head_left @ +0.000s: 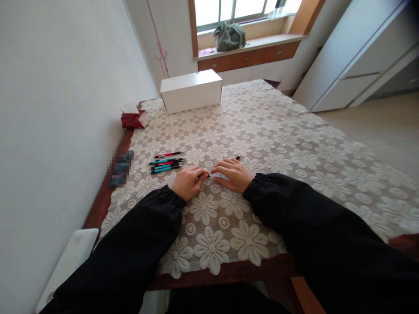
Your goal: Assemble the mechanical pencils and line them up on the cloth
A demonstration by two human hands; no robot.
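Observation:
My left hand (190, 181) is closed in a pinch around a thin dark pen piece (208, 175), whose tip sticks out toward the right. Facing it, my right hand (234, 175) rests low over the lace tablecloth, fingers stretched out and the thumb apart. Its fingertips come close to the left hand's pinch; whether a tiny part lies under them I cannot make out. Just beyond the right knuckles lies a short black piece (238, 157), partly hidden by that hand. Several red, teal and black pens (166, 165) lie side by side left of my hands, with a red-and-black pen (167, 155) behind them.
A white box (191, 92) stands at the table's far end. Along the left edge are a red tissue pack (134, 120) and a blurred dark object (121, 169). A white device (70, 266) sits near my left forearm. The wall borders the table's left side.

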